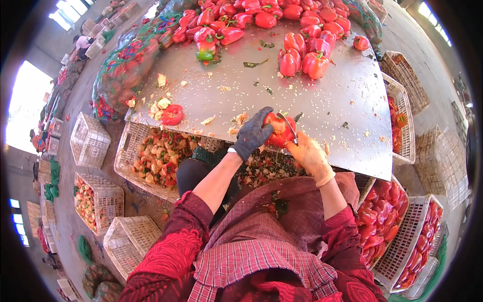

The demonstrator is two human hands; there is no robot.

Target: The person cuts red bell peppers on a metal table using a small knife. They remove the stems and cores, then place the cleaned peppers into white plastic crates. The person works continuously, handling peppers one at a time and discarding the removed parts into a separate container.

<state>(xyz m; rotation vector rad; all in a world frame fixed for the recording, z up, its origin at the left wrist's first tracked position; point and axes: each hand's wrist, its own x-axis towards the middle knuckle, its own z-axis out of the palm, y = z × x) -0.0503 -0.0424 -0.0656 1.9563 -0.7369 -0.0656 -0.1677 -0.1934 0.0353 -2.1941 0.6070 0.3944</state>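
Observation:
My left hand (252,133), in a dark grey work glove, grips a red bell pepper (278,130) from its left side near the table's front edge. The pepper looks cut open, with pale orange flesh showing towards the glove. My right hand (311,155) wears a yellow-orange glove and is closed around a small tool with a curved metal blade (287,122). That blade lies across the pepper; its handle is mostly hidden in the glove. Left of my hands, a cut red pepper piece (172,114) rests beside pale seed cores (158,108) on the metal tabletop (226,90).
Whole red peppers (264,17) are heaped at the table's far side, with a smaller group (305,56) nearer. A full mesh sack (124,75) leans at the left. Below stands a crate of cores (130,151); crates of red peppers (383,219) flank my right. A person (82,43) is far off.

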